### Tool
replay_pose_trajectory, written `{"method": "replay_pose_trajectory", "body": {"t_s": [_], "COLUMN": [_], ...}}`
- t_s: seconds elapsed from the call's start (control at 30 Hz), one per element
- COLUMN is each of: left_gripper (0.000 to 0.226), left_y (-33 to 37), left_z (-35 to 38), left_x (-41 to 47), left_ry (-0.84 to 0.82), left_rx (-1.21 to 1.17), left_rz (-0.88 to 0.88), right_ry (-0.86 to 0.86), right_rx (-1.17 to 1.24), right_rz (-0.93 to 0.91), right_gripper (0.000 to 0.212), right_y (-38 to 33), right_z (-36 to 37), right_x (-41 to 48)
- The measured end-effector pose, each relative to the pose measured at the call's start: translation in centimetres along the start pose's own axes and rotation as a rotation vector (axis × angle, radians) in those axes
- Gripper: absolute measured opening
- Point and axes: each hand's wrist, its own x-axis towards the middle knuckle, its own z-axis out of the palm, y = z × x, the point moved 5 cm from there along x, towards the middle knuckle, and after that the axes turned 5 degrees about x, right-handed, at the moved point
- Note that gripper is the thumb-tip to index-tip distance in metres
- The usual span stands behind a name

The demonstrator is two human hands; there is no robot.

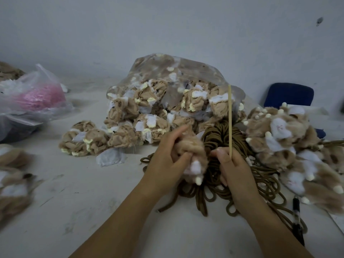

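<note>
At nine o'clock on the scuffed white bench [89, 192], a clear plastic bag with pink filling [37, 97] slumps near the wall. Blurred tan plush pieces [13, 183] lie at eight o'clock by the left edge. Nearer the middle, a heap of inside-out tan fabric toy skins [87, 140] spills from a large clear plastic sack [167, 81], stuffed with more, at twelve o'clock. Just below centre, the left hand [167, 162] curls its fingers round a furry tan-and-white plush toy [193, 155], in front of a tangle of brown cord loops [216, 135]. Just beside it, at its three o'clock, the right hand [232, 168] pinches a thin pale wooden stick [230, 118], held upright. At three o'clock sits a pile of fluffy tan-and-white plush toys [288, 138], with a blue chair back [288, 94] behind it and a black pen [296, 216] at four o'clock.
</note>
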Motion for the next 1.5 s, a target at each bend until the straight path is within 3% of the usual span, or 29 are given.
{"method": "replay_pose_trajectory", "body": {"t_s": [0.23,0.4,0.47,0.63,0.73,0.93,1.07,1.17,1.3,1.43,1.5], "left_gripper": [0.056,0.034,0.021,0.012,0.015,0.021,0.011,0.028,0.012,0.015,0.027], "left_y": [-0.7,-0.8,-1.2,-1.7,-1.5,-1.1,-0.9,-0.6,-0.7,-0.6,-1.0], "left_z": [1.2,1.3,1.3,1.4,1.4,1.9,1.8,2.1,2.5,2.3,1.6], "left_x": [-0.5,-0.3,-0.2,0.0,-0.1,-0.4,-0.5,-0.5,-0.5,-0.6,-0.7], "left_ry": [-0.106,-0.091,-0.094,-0.144,-0.152,-0.201,-0.179,-0.213,-0.231,-0.211,-0.126], "left_rx": [-0.001,-0.117,-0.090,0.024,0.072,0.183,0.147,0.120,0.176,0.176,0.059], "left_rz": [-0.047,-0.108,-0.144,-0.121,-0.082,0.013,-0.005,0.004,0.010,0.140,0.033], "right_ry": [-0.153,-0.113,-0.117,-0.107,-0.074,-0.106,-0.094,-0.100,-0.089,0.016,0.095], "right_rx": [-0.164,-0.157,-0.143,-0.113,-0.052,-0.257,-0.330,-0.356,-0.435,-0.287,-0.245], "right_rz": [-0.041,-0.063,-0.071,-0.074,-0.091,-0.270,-0.315,-0.352,-0.438,-0.351,-0.285], "right_gripper": [0.007,0.011,0.009,0.007,0.021,0.003,0.017,0.022,0.016,0.012,0.016], "right_y": [0.0,0.0,-0.1,-0.1,-0.7,-1.7,-1.9,-2.1,-2.6,-2.8,-2.7], "right_z": [1.7,1.5,1.5,1.5,1.3,1.3,1.3,1.4,1.7,0.8,-0.3], "right_x": [-0.2,-0.3,-0.3,-0.2,-0.4,-0.4,-0.4,-0.6,-1.0,-0.8,-0.4]}}
